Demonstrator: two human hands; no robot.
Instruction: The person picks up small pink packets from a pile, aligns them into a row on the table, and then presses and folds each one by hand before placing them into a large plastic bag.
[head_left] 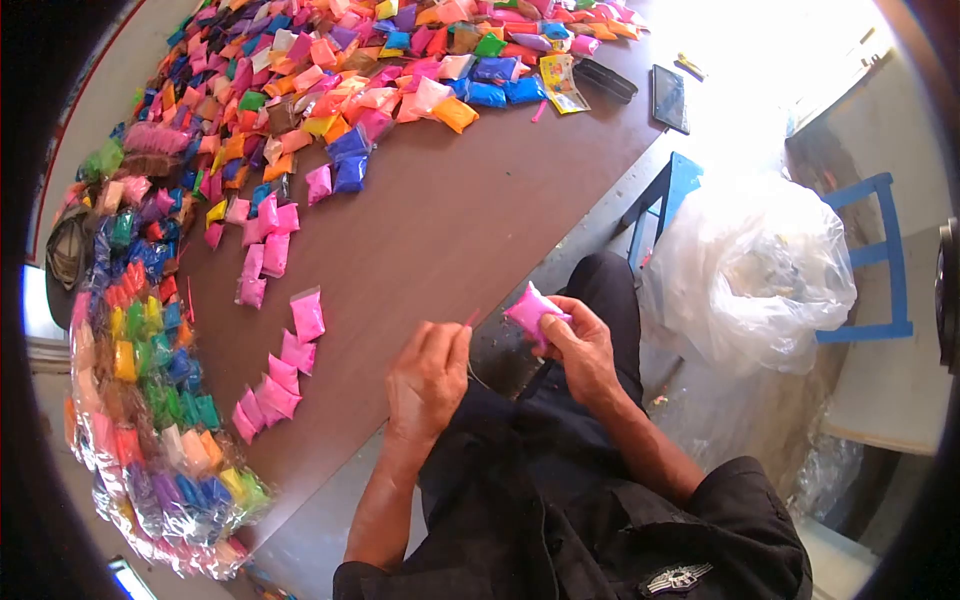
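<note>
My right hand (580,350) grips a pink packet (537,312) between thumb and fingers, over my lap near the table edge. To its left, my left hand (430,375) is closed, with a thin reddish tip showing at its fingertips; what it holds is too small to name. The two hands are apart. On the brown table (430,220), left of my left hand, several pink packets (283,370) lie in a slanting row. More pink packets (268,240) lie farther up.
A large heap of coloured packets (300,90) covers the table's far side. Bagged coloured packets (150,400) line the left edge. A phone (670,98) and a black tray (606,80) lie at the back right. A blue chair (890,260) stands beside a clear plastic bag (750,270).
</note>
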